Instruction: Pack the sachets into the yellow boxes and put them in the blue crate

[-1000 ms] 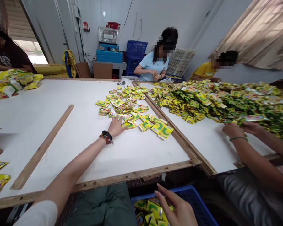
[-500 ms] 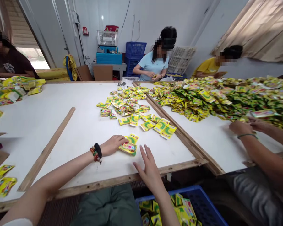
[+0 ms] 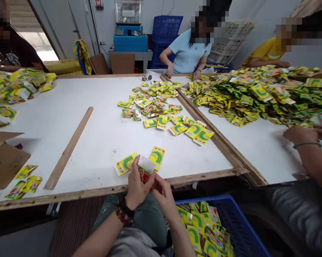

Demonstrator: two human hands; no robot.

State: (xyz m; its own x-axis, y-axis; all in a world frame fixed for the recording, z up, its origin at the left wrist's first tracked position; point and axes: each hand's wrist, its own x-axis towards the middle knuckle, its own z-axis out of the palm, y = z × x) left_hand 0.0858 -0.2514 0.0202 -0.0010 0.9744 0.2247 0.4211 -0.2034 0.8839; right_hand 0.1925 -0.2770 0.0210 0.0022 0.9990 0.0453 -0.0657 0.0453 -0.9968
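Over the front edge of the table, my left hand (image 3: 136,187) is closed around a small printed box (image 3: 145,170) with red and green on its side and a whitish top face. The fingers of my right hand (image 3: 163,192) are pinched together at the box's lower right end, touching it. Just beyond my hands lie two flat yellow-green boxes, one on the left (image 3: 125,163) and one on the right (image 3: 158,157). Farther back is a loose group of similar boxes (image 3: 150,103) on the white tabletop (image 3: 96,142).
A blue crate (image 3: 241,225) of yellow packets stands below the table's edge at right. Wooden strips (image 3: 69,148) divide the tabletop. A large packet heap (image 3: 246,96) lies at right, with a co-worker's hands (image 3: 301,137) beside it. A cardboard box (image 3: 8,164) sits at left.
My left hand has lifted a box off the tabletop and drawn it toward me. My right hand, spread before, has closed in on that box. The view has tilted down.
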